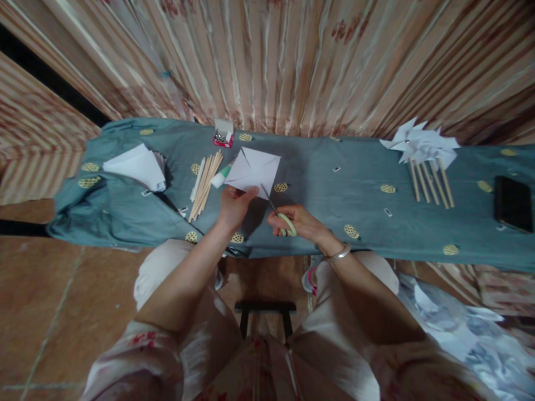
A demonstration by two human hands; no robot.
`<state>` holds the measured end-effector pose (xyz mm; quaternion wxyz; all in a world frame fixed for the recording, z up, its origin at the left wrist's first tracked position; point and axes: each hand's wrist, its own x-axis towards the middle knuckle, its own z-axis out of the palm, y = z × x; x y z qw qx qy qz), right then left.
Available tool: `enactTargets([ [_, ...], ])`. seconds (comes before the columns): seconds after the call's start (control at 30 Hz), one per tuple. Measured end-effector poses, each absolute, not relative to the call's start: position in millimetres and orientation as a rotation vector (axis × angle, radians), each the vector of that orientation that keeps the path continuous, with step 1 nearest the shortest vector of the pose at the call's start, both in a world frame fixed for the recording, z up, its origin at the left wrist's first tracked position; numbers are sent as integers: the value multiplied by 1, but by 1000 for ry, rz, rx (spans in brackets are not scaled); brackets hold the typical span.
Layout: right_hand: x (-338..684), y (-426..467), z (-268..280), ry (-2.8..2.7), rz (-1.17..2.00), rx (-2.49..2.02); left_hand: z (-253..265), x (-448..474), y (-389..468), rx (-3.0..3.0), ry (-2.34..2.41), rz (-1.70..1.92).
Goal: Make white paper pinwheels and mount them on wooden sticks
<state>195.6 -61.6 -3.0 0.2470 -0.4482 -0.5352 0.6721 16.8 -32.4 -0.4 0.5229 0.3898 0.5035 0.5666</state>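
Left hand [236,207] before me pinching a white paper square [261,161] over teal cloth [317,189], right hand [296,219] curled round green-handled scissors [289,221] — meeting the paper's near corner — wooden sticks [205,186] leftward, paper pinwheels [430,147] well apart rightward.

- It looks like a room in a home, used as a handcraft corner.
- A long pleated curtain in beige and brown stripes with reddish flower prints [267,61] hangs along the table's far edge.
- A blue-green cloth with yellow pineapple prints [317,189] covers the narrow table, creased and bunched at its left end.
- Brown floor tiles with pale joints [42,301] show beyond the near left corner.
- Craftwork marks the corner: scissors with pale green looped handles [292,225] at the near edge, white paper pinwheels on wooden sticks [432,146] toward the far right corner.
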Motion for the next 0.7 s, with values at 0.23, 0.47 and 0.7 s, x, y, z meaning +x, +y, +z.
enactTargets([
  [0.23,195,-61,-3,-1474,1825,-1208,-2,17,-32,910,1173,1367],
  [0.47,193,-61,0,-1433,1849,-1234,-4,18,-32,921,1214,1363],
  [0.7,192,-61,-1,-1423,1840,-1213,-6,16,-31,916,1187,1365],
])
